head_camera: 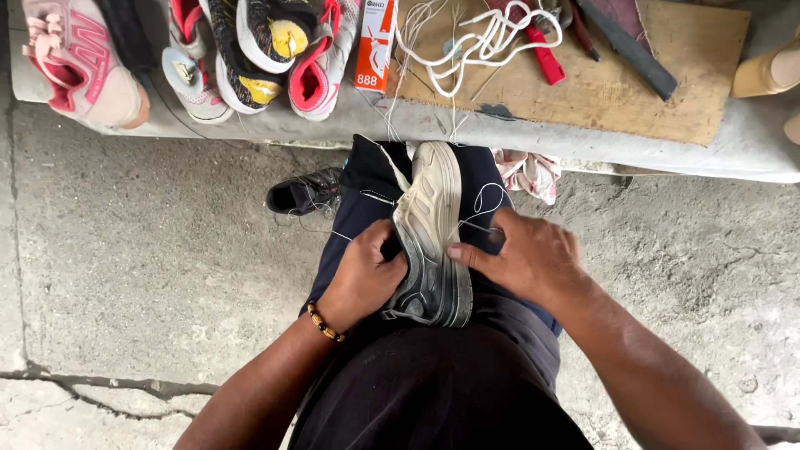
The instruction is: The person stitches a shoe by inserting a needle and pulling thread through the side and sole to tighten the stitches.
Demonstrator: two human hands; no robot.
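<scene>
Both hands are gripping 1 grey sneaker (429, 242) sole-up on the lap, long axis pointing away: left hand (364, 275) clasping its side, right hand (525, 258) pinching white thread (483, 204).

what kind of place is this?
Likely a street-side shoe repair stall: worn sneakers lined on a low ledge, a wooden board with red-handled pliers, both hands stitching a grey-soled shoe with white thread.

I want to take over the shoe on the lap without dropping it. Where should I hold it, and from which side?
Probably grip the white-soled shoe at its free toe end, coming from the bench side. It lies sole up along the lap; the left hand and right hand already clamp its heel half from both sides.
</scene>
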